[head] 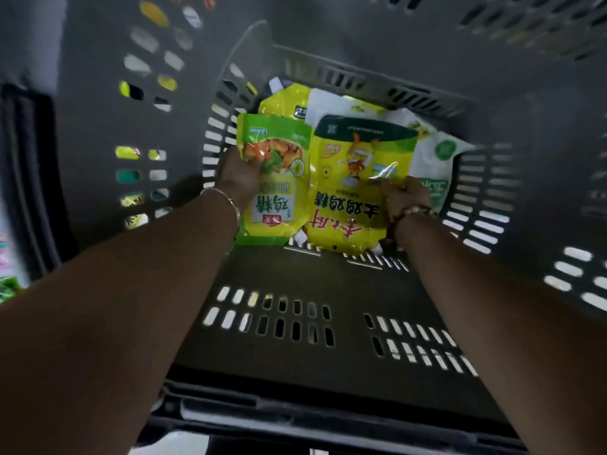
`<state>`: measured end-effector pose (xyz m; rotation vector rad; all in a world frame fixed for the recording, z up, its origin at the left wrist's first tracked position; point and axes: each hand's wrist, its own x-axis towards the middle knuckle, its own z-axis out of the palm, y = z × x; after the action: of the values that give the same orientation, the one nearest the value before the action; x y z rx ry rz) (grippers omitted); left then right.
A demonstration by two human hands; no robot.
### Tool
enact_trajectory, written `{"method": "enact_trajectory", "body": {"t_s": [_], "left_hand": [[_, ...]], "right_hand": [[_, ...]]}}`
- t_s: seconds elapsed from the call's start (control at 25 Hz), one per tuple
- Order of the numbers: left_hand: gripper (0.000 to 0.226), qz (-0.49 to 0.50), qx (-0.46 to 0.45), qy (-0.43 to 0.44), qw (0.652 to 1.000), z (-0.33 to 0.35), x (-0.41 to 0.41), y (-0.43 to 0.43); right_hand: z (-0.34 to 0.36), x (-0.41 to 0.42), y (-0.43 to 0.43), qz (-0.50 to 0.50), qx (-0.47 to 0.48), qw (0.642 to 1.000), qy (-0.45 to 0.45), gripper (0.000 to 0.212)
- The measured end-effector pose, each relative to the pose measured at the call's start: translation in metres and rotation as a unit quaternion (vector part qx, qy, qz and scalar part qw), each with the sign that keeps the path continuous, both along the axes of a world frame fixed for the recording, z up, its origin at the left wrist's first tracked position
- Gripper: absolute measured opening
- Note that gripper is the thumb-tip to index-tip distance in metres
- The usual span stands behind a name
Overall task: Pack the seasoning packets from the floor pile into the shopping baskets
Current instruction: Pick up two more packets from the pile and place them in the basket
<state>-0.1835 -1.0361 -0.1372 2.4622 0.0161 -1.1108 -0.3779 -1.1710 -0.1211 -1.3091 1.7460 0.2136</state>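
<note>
While gripped low inside the basket, packets in hand: two, side by side, inner edges meeting.
Location: inside the grey slotted shopping basket, held just over other packets lying on its floor.
Green-and-yellow packet: large characters 鸡精 legible on a pale panel; small red brand tab next to them, too small to read; photo of a cooked dish at the far end.
Large yellow packet: black line of characters ending 鸡精 legible; red brush-script brand at the near end, not reliably readable; orange cartoon figure at centre; dark green band across the far end.
Orientation: long axis of both running from near wall to far wall; all printing upside down to the wearer.
Count beneath: three partly visible, namely a spouted yellow packet, a plain white packet and a white packet with green emblem; anything further hidden.
Left hand: fingers curled round the left edge of the green-and-yellow packet, gripping it; thin bangle at the wrist.
Right hand: fingers pinching the right edge of the large yellow packet; beaded bracelet at the wrist.
Outside the basket: loose packets in yellow and green glimpsed through the left wall slots; number not determinable.
</note>
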Motion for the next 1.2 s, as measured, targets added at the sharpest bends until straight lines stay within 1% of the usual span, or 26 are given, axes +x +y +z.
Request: {"method": "enact_trajectory", "body": {"t_s": [0.04,0.08,0.12,0.16,0.2,0.24,0.32,0.36,0.4,0.48,0.52,0.56,0.68,0.8,0.92,1.0,1.08,1.2], "left_hand": [[0.017,0.007,0.004,-0.017,1.000,0.000,-0.001,-0.001],[0.013,0.007,0.000,-0.032,0.999,0.005,-0.004,-0.004],[0.022,-0.011,-0.009,-0.060,0.998,0.010,-0.007,-0.005],[0.036,-0.057,-0.018,-0.100,0.993,0.015,-0.011,-0.004],[0.050,-0.132,-0.017,-0.138,0.981,0.020,-0.015,-0.002],[0.063,-0.218,-0.010,-0.161,0.963,0.024,-0.019,0.000],[0.083,-0.376,0.001,-0.160,0.913,0.026,-0.020,0.002],[0.092,-0.443,0.008,-0.148,0.884,0.023,-0.017,0.001],[0.098,-0.492,0.015,-0.138,0.859,0.020,-0.014,-0.001],[0.107,-0.544,0.034,-0.122,0.830,0.008,-0.009,-0.003],[0.111,-0.556,0.048,-0.111,0.823,0.001,-0.009,-0.003],[0.114,-0.561,0.062,-0.099,0.820,-0.004,-0.010,-0.003],[0.112,-0.559,0.092,-0.100,0.818,-0.012,-0.022,0.003],[0.107,-0.551,0.101,-0.123,0.819,-0.017,-0.030,0.008],[0.102,-0.535,0.107,-0.141,0.826,-0.023,-0.036,0.008],[0.100,-0.529,0.112,-0.136,0.830,-0.023,-0.039,0.007],[0.098,-0.528,0.109,-0.132,0.832,-0.019,-0.036,0.006],[0.090,-0.546,0.104,-0.106,0.824,0.000,-0.025,0.001]], "right_hand": [[-0.004,0.000,-0.002,0.031,0.003,0.999,0.033,0.038],[-0.005,0.000,-0.004,0.052,0.004,0.997,0.060,0.041],[-0.004,0.000,-0.005,0.064,0.006,0.995,0.083,0.045],[-0.002,0.000,-0.006,0.077,0.005,0.992,0.102,0.049],[0.002,0.000,-0.006,0.111,-0.009,0.987,0.119,0.053],[0.007,0.001,-0.004,0.171,-0.042,0.975,0.133,0.058],[0.012,0.007,-0.002,0.314,-0.113,0.934,0.125,0.074],[0.013,0.012,0.000,0.382,-0.117,0.910,0.113,0.085],[0.011,0.018,0.002,0.443,-0.098,0.885,0.105,0.097],[0.001,0.024,0.009,0.539,-0.053,0.834,0.111,0.114],[-0.005,0.023,0.013,0.558,-0.044,0.821,0.116,0.120],[-0.011,0.021,0.017,0.562,-0.043,0.817,0.120,0.125],[-0.023,0.016,0.020,0.558,-0.040,0.819,0.125,0.137],[-0.030,0.016,0.024,0.552,-0.037,0.822,0.136,0.141],[-0.038,0.020,0.034,0.542,-0.062,0.824,0.153,0.139],[-0.040,0.022,0.038,0.542,-0.074,0.819,0.172,0.131],[-0.036,0.025,0.038,0.546,-0.072,0.814,0.184,0.127],[-0.015,0.029,0.030,0.555,-0.050,0.809,0.187,0.121]]}}
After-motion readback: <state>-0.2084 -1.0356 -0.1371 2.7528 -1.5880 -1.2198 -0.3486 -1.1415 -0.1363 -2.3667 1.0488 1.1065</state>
